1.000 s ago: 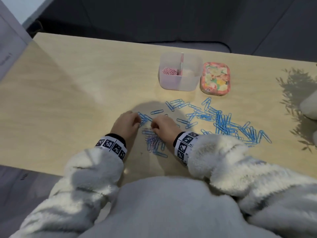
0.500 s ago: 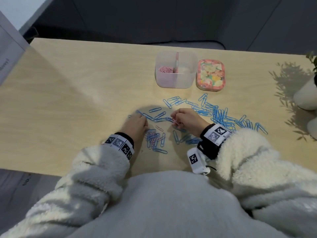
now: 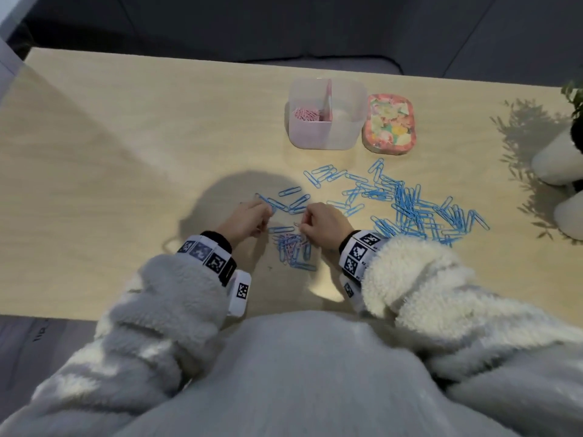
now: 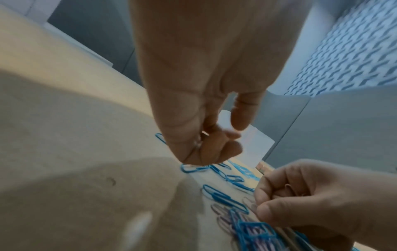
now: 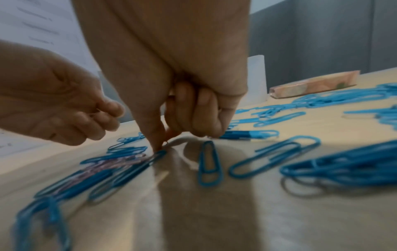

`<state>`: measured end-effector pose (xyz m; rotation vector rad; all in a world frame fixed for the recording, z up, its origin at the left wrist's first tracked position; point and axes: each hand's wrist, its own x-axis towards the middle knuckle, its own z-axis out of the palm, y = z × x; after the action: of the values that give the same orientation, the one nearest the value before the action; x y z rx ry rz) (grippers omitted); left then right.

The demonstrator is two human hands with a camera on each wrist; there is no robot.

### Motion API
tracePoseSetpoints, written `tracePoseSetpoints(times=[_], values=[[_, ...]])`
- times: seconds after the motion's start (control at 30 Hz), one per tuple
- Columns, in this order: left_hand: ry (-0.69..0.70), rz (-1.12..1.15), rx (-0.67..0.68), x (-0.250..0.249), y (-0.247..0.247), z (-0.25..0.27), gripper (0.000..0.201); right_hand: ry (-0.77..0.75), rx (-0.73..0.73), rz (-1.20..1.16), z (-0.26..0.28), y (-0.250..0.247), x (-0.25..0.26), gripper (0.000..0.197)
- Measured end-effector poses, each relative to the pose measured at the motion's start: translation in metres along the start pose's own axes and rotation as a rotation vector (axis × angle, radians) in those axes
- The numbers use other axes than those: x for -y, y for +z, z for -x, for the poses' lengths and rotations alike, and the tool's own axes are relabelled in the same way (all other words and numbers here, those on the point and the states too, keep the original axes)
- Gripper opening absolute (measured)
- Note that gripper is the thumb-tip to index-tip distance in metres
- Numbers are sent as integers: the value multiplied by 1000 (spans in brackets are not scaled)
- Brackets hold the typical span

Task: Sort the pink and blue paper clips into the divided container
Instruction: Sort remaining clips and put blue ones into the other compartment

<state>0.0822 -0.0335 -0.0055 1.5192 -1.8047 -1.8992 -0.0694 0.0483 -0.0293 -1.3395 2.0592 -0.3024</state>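
Both my hands low over the small mixed heap of pink and blue wire paper clips point(image 3: 293, 247) at the near edge of the pale wooden table point(image 3: 126, 152). My right hand point(image 3: 325, 225) curled, pinching pink clips. My left hand point(image 3: 244, 220) curled; contents unclear. Loose blue clips point(image 3: 410, 206) spread right. Translucent divided plastic container point(image 3: 325, 134) farther back, pink clips in its left compartment, beside a floral lid point(image 3: 389, 124).

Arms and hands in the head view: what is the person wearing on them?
Both arms are in thick, fluffy white fleece sleeves: left sleeve, right sleeve. Each wrist carries a white band printed with black square coded markers, the left band and the right band, over a black strap. The left hand and right hand are bare, without gloves.
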Motion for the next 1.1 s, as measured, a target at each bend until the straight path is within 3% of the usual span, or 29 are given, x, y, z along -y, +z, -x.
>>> tracePoseSetpoints(times=[0.07,0.13,0.27,0.43,0.5,0.63,0.8,1.0,1.1], values=[[33,-61,68,0,3,6,24,-19,-20,-21,1,-2,-4,19],[135,-316,85,4,7,10,13,-30,-50,-117,2,-9,-10,29],[215,-728,-22,20,18,13,21,70,-80,-599,10,-24,-17,19],[230,-604,-97,23,27,17,8,196,30,-959,18,-29,-20,27],[233,-535,-175,20,25,18,8,176,66,-892,20,-27,-22,26],[276,-430,-380,21,15,18,5,-139,33,-318,22,-20,-21,10],[128,-498,-480,35,13,18,13,-268,28,133,24,-4,-23,12],[67,-629,-386,47,35,40,18,-255,103,107,20,-7,-29,14],[37,-556,-351,47,31,40,16,-205,101,-121,22,-19,-31,11]])
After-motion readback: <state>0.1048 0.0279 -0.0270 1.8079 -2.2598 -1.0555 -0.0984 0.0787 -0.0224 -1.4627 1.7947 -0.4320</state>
